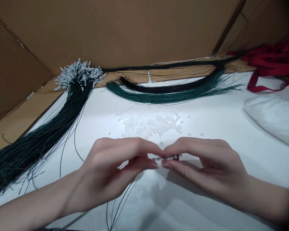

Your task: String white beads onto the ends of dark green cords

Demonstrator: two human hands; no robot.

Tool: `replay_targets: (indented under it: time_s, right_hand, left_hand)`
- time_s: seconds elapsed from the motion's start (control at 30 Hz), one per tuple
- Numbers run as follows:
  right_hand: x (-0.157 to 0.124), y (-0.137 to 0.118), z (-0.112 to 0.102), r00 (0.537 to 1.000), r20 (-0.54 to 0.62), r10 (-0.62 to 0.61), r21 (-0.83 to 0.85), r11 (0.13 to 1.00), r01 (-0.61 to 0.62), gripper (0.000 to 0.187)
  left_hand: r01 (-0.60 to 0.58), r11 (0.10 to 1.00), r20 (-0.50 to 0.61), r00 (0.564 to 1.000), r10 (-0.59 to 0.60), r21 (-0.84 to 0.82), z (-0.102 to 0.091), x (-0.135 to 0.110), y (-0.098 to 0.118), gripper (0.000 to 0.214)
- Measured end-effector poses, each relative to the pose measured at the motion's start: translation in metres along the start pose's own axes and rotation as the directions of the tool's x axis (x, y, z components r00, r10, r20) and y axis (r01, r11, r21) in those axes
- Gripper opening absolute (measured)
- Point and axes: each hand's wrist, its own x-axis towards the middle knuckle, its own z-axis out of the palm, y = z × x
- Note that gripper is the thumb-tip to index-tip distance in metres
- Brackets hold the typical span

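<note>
Over the white tabletop, my left hand [120, 163] and my right hand [204, 160] meet fingertip to fingertip. Both are closed in a pinch on a thin dark wire strung with small white beads [169, 158]. The beaded stretch lies mostly at my right thumb and index finger, which partly cover it. Below my left hand, dark wire ends [121, 202] hang toward the near edge. Just beyond my fingers spreads a loose pile of small translucent white beads [149, 120], with a few strays around it.
At left lies a thick bundle of dark green wires [55, 122] topped with white beaded tips [80, 74]. Bare green and black wires [168, 96] curve behind the bead pile. Red ribbon [272, 69] and a clear plastic bag [274, 112] sit at right. Cardboard walls [135, 32] enclose the back.
</note>
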Motion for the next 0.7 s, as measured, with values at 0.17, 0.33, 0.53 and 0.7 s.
replay_targets:
  time_s: [0.17, 0.33, 0.53, 0.7]
  right_hand:
    - [0.003, -0.002, -0.001, 0.999, -0.035, 0.040, -0.035, 0.999, -0.041, 0.007]
    - [0.003, -0.004, -0.001, 0.998, -0.044, 0.038, -0.034, 0.999, -0.039, 0.009]
    - [0.003, -0.005, 0.000, 1.000, -0.016, 0.018, -0.040, 0.999, -0.018, 0.010]
    - [0.004, -0.006, 0.000, 0.999, -0.034, 0.021, -0.062, 0.998, -0.023, 0.009]
  left_hand:
    - [-0.001, 1.000, 0.004, 1.000, 0.001, 0.028, -0.004, 0.004, 0.001, 0.028]
    - [0.026, 0.999, 0.004, 1.000, -0.026, 0.044, 0.000, 0.003, 0.004, 0.023]
    - [0.036, 0.996, -0.008, 0.999, -0.036, 0.076, 0.007, 0.002, 0.006, 0.011]
    - [0.047, 0.995, 0.037, 0.998, -0.051, 0.092, 0.003, 0.003, 0.005, 0.010]
